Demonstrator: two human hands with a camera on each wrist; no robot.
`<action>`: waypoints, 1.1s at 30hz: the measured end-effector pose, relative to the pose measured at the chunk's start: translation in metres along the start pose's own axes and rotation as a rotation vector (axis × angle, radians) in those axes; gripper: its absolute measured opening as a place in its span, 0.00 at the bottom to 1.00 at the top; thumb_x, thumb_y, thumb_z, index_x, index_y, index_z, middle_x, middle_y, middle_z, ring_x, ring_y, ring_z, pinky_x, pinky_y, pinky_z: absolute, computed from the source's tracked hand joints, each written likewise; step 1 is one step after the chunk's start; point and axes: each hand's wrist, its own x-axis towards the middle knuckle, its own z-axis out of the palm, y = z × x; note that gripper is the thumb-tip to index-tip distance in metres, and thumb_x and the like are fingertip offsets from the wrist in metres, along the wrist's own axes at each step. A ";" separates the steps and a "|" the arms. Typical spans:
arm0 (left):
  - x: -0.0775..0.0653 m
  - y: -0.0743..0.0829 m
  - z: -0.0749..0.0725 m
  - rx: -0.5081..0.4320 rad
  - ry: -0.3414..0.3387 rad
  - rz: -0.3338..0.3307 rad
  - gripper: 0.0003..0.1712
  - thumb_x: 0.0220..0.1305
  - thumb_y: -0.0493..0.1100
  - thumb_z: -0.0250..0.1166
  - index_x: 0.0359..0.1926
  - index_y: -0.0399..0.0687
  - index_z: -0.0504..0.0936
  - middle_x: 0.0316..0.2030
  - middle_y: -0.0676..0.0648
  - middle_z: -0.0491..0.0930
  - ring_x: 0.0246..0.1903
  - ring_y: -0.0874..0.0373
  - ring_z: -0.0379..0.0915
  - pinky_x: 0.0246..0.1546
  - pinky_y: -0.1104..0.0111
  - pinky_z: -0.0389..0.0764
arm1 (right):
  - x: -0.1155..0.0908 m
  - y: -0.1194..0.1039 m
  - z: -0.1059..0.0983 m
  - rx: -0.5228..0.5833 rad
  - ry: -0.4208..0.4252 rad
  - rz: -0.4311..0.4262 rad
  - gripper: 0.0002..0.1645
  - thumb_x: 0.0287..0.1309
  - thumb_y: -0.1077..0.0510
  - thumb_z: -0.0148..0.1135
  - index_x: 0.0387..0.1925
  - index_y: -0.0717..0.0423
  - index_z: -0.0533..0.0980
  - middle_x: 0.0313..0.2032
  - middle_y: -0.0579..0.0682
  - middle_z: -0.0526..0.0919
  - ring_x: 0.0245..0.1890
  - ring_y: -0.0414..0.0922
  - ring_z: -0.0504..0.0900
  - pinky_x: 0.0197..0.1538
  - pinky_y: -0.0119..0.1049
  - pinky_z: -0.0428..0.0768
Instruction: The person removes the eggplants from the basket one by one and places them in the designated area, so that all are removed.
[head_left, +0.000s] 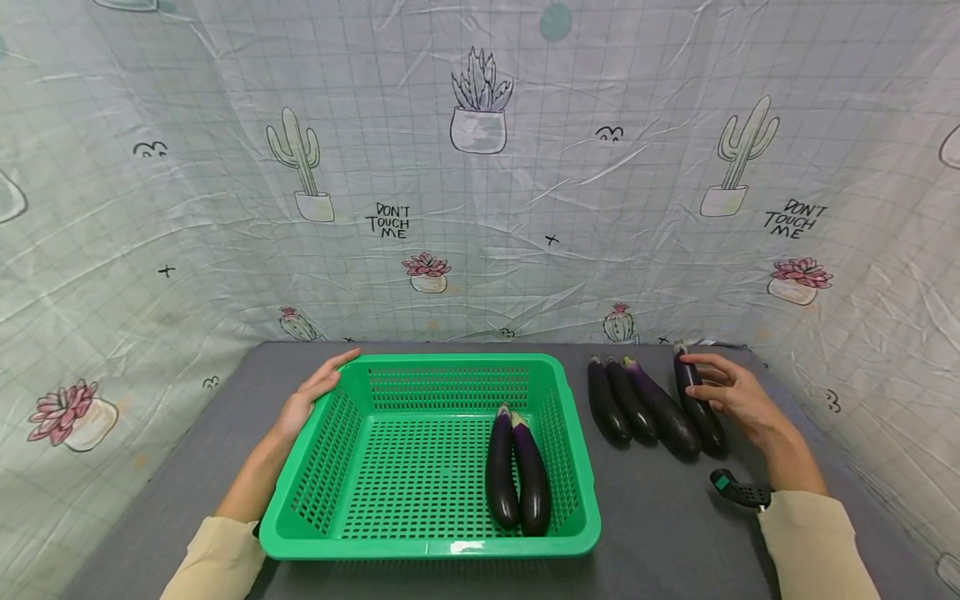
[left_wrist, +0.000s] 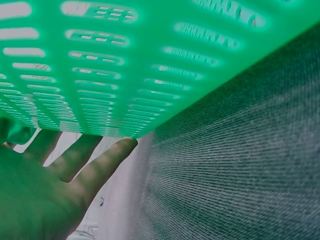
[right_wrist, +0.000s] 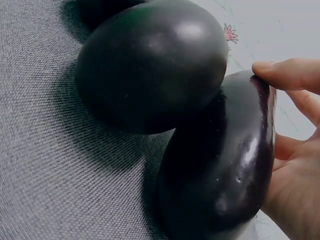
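My left hand rests at the far left corner of a green plastic basket, its fingers stretched along the outer wall. Those straight fingers show beneath the slotted side in the left wrist view. Two dark purple eggplants lie side by side in the right part of the basket. To the right of the basket, my right hand holds the upper part of the rightmost eggplant between thumb and fingers. In the right wrist view, this eggplant leans against a neighbouring eggplant.
Between the basket and my right hand, more eggplants lie in a row on the grey cloth-covered table. A patterned curtain stands behind the table and along both sides. A black wrist device sits at my right wrist.
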 end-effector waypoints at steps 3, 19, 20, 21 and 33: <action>-0.001 -0.001 0.000 -0.051 -0.023 0.026 0.30 0.86 0.42 0.33 0.81 0.34 0.50 0.80 0.42 0.50 0.75 0.66 0.54 0.69 0.73 0.61 | 0.000 0.001 0.001 0.016 0.002 -0.006 0.37 0.71 0.56 0.64 0.77 0.41 0.65 0.80 0.70 0.46 0.78 0.68 0.47 0.66 0.65 0.64; -0.001 0.000 0.001 -0.082 -0.037 0.049 0.29 0.86 0.41 0.33 0.82 0.45 0.54 0.78 0.51 0.52 0.66 0.69 0.69 0.61 0.78 0.73 | 0.004 0.003 0.004 -0.043 0.021 0.021 0.38 0.71 0.54 0.65 0.78 0.48 0.64 0.79 0.70 0.50 0.78 0.68 0.50 0.62 0.63 0.68; -0.001 0.000 0.000 -0.094 -0.040 0.047 0.29 0.86 0.41 0.33 0.82 0.43 0.53 0.78 0.50 0.52 0.65 0.69 0.70 0.61 0.78 0.74 | 0.004 0.003 0.004 -0.040 0.021 0.021 0.38 0.71 0.54 0.65 0.78 0.48 0.64 0.79 0.70 0.50 0.78 0.69 0.50 0.63 0.66 0.67; -0.001 0.000 0.001 -0.091 -0.039 0.046 0.29 0.86 0.41 0.33 0.82 0.42 0.52 0.78 0.50 0.52 0.65 0.69 0.69 0.61 0.78 0.73 | 0.004 0.003 0.004 -0.036 0.020 0.020 0.38 0.71 0.54 0.65 0.78 0.49 0.64 0.79 0.70 0.50 0.78 0.69 0.49 0.64 0.69 0.66; 0.000 0.001 0.001 0.022 0.014 0.002 0.30 0.85 0.43 0.35 0.80 0.33 0.53 0.80 0.32 0.43 0.78 0.30 0.28 0.70 0.29 0.37 | 0.007 0.002 0.007 -0.056 0.027 0.027 0.39 0.71 0.53 0.65 0.78 0.54 0.63 0.78 0.72 0.52 0.78 0.70 0.49 0.67 0.80 0.57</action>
